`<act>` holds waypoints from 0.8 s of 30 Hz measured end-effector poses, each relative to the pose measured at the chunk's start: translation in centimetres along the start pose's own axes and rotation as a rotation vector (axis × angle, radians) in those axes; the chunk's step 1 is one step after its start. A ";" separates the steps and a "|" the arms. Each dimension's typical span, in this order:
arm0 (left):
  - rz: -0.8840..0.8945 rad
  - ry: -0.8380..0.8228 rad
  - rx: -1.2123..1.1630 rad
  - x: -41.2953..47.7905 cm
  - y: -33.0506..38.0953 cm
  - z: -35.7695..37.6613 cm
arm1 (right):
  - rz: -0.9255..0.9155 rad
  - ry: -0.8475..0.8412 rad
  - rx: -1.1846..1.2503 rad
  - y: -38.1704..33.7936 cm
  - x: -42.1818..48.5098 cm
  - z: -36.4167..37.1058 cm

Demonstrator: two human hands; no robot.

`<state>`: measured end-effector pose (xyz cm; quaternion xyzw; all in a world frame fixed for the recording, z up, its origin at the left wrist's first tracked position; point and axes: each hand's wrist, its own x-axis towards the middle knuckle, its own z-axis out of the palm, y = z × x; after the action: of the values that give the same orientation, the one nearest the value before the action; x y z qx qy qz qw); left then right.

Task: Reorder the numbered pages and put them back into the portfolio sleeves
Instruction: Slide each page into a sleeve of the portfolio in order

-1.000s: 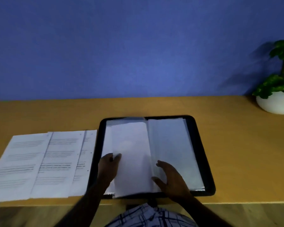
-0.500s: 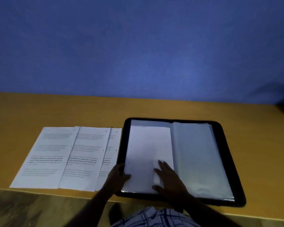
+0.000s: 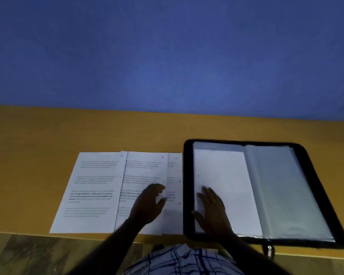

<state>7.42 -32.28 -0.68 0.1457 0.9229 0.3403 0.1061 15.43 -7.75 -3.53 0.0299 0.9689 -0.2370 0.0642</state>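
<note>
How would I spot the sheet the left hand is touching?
On the wooden desk, left of the black portfolio, three printed sheets lie overlapping in a row. It is the middle sheet, under the left hand, with a neighbour on each side and a blue number at its top right corner.

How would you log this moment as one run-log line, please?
left hand: on middle loose page, grip unclear | right hand: flat on portfolio page | portfolio: open on desk

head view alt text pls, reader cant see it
A person's left hand touches the middle of three overlapping printed pages on a wooden desk; the right hand lies flat on a white sheet inside an open black zip portfolio.
</note>
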 end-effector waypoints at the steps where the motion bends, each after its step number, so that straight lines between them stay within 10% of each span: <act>1: 0.015 0.038 0.049 0.1 -1.2 -0.8 | 0.004 0.002 0.019 -0.9 0.5 0.3; 9: -0.337 0.080 0.388 -0.5 -8.4 -6.4 | -0.102 -0.126 0.342 -11.0 5.8 1.6; 24: -0.520 -0.146 0.399 -2.2 -18.2 -14.0 | 0.502 -0.339 0.831 -24.7 14.5 6.0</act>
<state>1.72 -54.61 -2.03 -0.0525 0.9675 0.1032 0.2248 -0.45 -32.00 0.42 0.2457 0.7318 -0.5810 0.2580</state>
